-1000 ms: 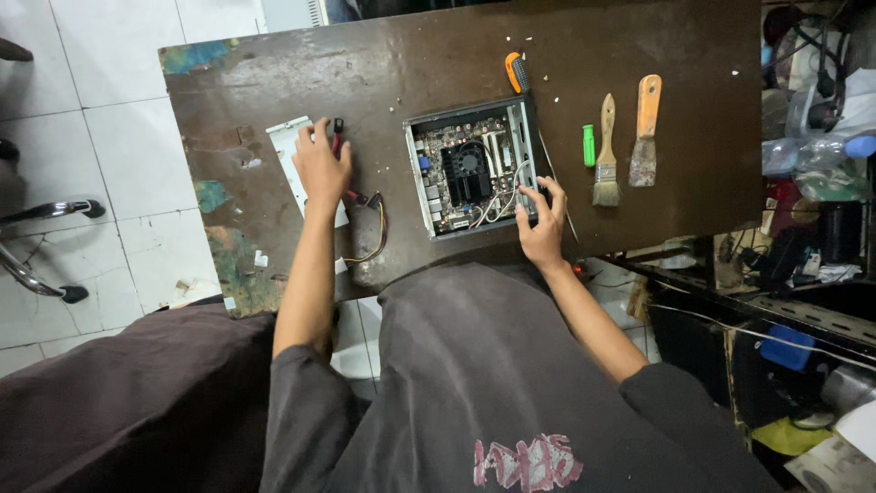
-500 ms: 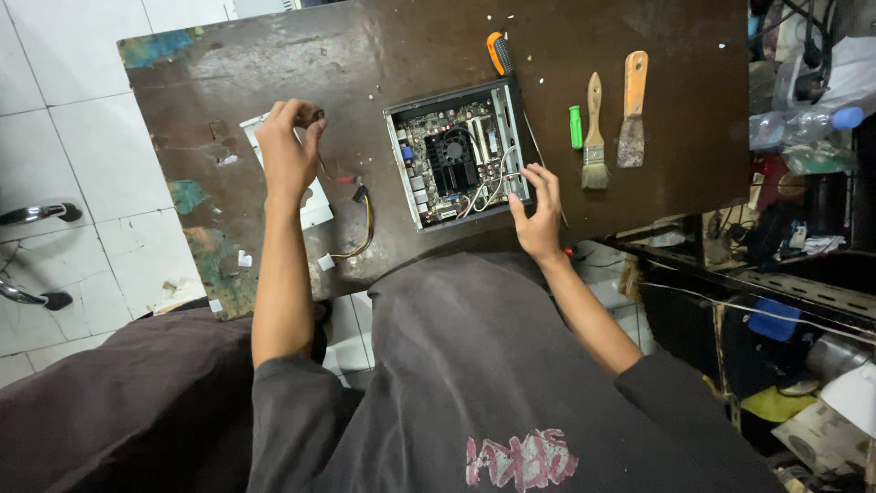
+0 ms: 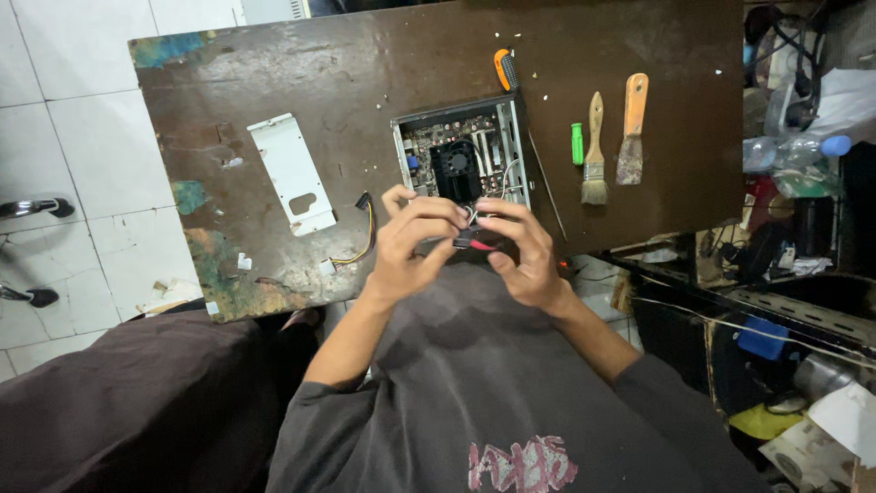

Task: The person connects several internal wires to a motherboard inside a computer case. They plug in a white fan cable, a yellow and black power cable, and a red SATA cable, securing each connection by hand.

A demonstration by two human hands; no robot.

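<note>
We hold a small black and red connector (image 3: 473, 241) between both hands: left hand (image 3: 411, 242) and right hand (image 3: 522, 251) pinch it together. We should keep the fingers gentle and the wires slack. It sits at 6 o'clock of the open computer case (image 3: 461, 155), over the counter (image 3: 365, 73) edge.

Both hands meet at the near edge of the surface (image 3: 639, 36), the left hand (image 3: 411, 246) and right hand (image 3: 525, 251) blocking the open metal case (image 3: 461, 151) from the front. Left of it, a white plate (image 3: 292, 173) and loose cable (image 3: 360, 242) lie in the way; bare surface between them. Right side: screwdriver (image 3: 505, 68), two brushes (image 3: 611, 137), narrow lanes between.
</note>
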